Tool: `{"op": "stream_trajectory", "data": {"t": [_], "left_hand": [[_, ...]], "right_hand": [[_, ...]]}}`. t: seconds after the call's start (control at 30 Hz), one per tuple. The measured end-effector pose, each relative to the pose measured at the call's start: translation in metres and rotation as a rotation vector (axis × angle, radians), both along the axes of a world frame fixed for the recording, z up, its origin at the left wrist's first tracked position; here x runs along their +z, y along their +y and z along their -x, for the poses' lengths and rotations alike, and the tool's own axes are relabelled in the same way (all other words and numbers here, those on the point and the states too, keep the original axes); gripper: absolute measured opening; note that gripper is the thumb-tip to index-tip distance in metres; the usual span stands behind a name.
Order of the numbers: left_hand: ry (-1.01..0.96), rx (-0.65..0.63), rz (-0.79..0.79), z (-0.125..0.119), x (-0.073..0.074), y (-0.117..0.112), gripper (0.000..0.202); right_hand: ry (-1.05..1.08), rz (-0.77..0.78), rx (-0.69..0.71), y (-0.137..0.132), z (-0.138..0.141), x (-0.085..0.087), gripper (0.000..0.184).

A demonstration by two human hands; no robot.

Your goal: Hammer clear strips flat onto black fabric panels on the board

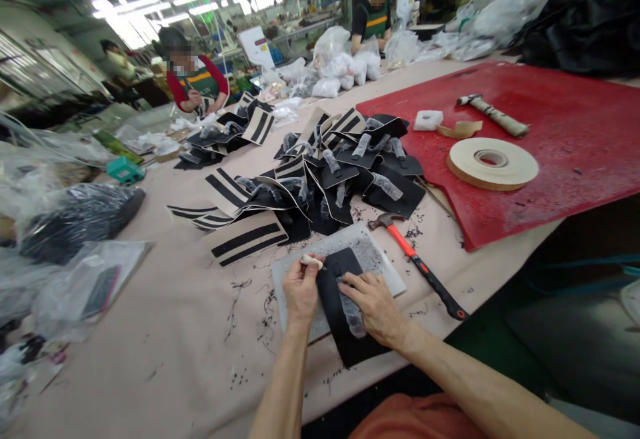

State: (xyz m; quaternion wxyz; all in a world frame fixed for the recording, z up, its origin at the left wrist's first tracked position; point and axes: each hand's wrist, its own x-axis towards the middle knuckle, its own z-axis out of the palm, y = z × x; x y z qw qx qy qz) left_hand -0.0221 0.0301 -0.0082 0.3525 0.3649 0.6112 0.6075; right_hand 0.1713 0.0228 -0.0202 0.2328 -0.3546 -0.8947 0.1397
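My left hand is closed around a small white tool, its kind too small to make out, above the upper left edge of a black panel. The panel lies tilted over a grey slab, its lower end past the slab's edge. Along it runs a plastic-wrapped strap. My right hand grips the panel at the strap, fingertips pressed on the wrapping; the thumb is mostly hidden. A claw hammer with an orange and black handle lies to the right, its head by the slab's far corner.
Black panels with pale striped backs are heaped beyond the slab. On a red mat lie a tape roll and a wrapped-handle hammer. Plastic bags lie left. People sit at the table's far side.
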Motion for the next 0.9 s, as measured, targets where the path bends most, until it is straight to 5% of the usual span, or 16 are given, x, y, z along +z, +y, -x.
{"op": "stream_trajectory", "data": {"t": [0.13,0.3,0.77,0.9], "left_hand": [[0.073,-0.119,0.03,-0.012,-0.008,0.014,0.032],[0.075,-0.123,0.034,-0.01,-0.017,0.013,0.029],[0.316,-0.147,0.031,-0.014,-0.007,0.012,0.019],[0.394,-0.167,-0.011,-0.018,-0.009,0.011,0.019]], "right_hand": [[0.023,0.045,0.0,0.002,-0.001,-0.002,0.041],[0.024,0.058,-0.005,0.003,0.0,-0.002,0.039],[0.04,0.08,-0.015,0.003,0.002,-0.001,0.039],[0.146,0.189,0.05,0.015,-0.019,0.009,0.048]]}}
